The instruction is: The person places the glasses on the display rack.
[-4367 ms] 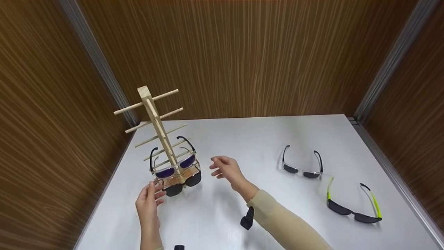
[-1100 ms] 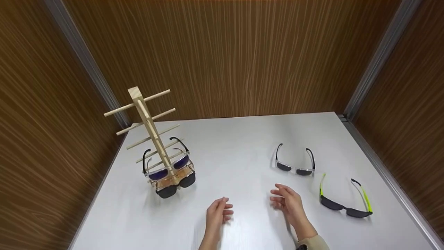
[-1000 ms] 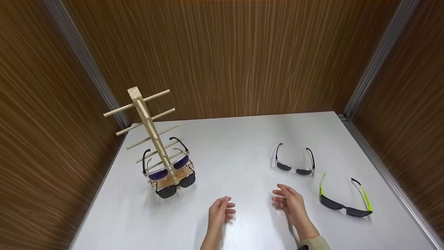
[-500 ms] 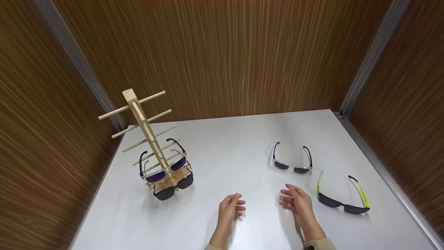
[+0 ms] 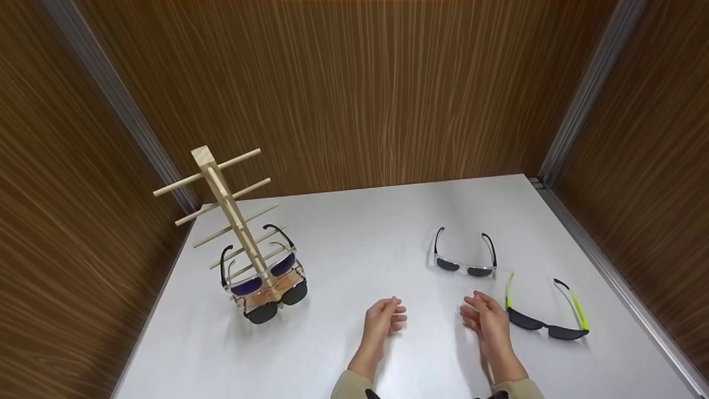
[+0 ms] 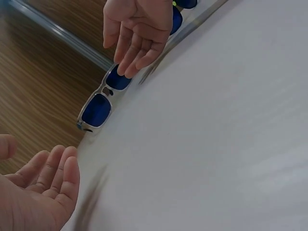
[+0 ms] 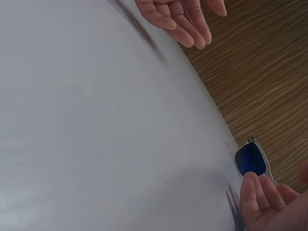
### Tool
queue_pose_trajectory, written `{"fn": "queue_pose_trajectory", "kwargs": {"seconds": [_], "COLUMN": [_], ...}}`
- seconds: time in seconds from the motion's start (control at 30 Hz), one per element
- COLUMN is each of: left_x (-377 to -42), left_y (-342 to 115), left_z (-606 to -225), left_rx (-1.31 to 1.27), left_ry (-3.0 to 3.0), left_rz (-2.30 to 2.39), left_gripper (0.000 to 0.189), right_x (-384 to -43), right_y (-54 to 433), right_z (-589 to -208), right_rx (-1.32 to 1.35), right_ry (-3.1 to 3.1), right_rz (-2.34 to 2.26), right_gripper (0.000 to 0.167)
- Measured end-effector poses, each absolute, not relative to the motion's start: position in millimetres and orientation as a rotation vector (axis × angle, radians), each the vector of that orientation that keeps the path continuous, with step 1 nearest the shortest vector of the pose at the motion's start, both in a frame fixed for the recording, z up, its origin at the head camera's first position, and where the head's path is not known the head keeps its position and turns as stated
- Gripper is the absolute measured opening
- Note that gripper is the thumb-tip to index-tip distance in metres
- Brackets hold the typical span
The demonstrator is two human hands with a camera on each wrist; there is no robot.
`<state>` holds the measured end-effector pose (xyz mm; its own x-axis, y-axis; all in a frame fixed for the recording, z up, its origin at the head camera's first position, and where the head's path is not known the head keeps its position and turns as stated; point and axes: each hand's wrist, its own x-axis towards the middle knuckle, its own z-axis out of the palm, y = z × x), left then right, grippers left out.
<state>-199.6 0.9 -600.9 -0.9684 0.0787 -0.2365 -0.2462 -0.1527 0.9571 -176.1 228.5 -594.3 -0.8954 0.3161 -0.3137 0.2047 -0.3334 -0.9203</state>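
My left hand point(image 5: 381, 327) hovers over the white table, fingers loosely bent and holding nothing. To its right my right hand point(image 5: 490, 327) is also relaxed, with nothing in it. Just beyond the right hand lie clear-framed sunglasses point(image 5: 479, 272) with dark lenses and raised temples. Black sunglasses with neon-yellow temples point(image 5: 565, 333) lie nearest the right hand, on its right side. In the left wrist view, the right hand's fingertips overlap the clear-framed pair point(image 6: 97, 110); the head view shows them apart.
A wooden eyewear rack point(image 5: 230, 210) with several pegs stands at left. Low on it hang clear-framed sunglasses with purple lenses point(image 5: 246, 286), an orange-tinted pair point(image 5: 259, 300) and a dark-lensed pair point(image 5: 261, 313). Wood-grain panels point(image 5: 354, 94) enclose the table point(image 5: 343, 244) at back and sides.
My left hand has left the lowest sunglasses on the rack and moved right. The right hand has also moved right, beside the neon-yellow pair. The sunglasses stay in place as the view shifts slightly.
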Motion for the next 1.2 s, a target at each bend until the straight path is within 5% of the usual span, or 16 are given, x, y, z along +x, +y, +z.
{"fn": "queue_pose_trajectory", "kwargs": {"seconds": [0.43, 1.2], "left_x": [-224, -272], "left_y": [34, 65], "left_z": [-595, -594], "left_rx": [-0.153, -0.163], "left_ry": [1.879, 1.805], "left_rz": [2.169, 2.130], "left_gripper": [0.039, 0.045], "right_x": [-183, -209], "right_y": [239, 248], "right_z": [-578, -573], "right_rx": [-0.614, -0.650], "right_ry": [-1.812, -1.907], "right_rz": [2.370, 2.247], "right_gripper": [0.068, 0.071]}}
